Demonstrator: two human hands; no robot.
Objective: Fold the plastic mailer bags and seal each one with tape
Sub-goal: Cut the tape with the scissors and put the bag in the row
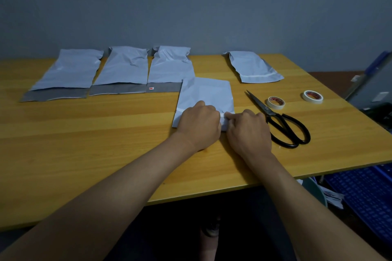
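A pale grey mailer bag point(204, 93) lies flat in the middle of the wooden table point(106, 125). My left hand point(199, 125) rests curled on its near end, with the fingers hidden under the knuckles. My right hand point(249, 131) pinches the bag's near right corner, where a white strip shows. Three unfolded mailer bags point(70, 70) point(124, 70) point(169, 68) lie in a row at the back left, their dark flaps open toward me. A folded mailer bag point(252, 68) lies at the back right. Two tape rolls point(275, 102) point(312, 96) sit to the right.
Black-handled scissors point(277, 121) lie just right of my right hand, blades pointing away. A blue crate point(364, 193) stands on the floor beyond the table's right edge, with dark equipment point(373, 82) above it. A grey wall backs the table.
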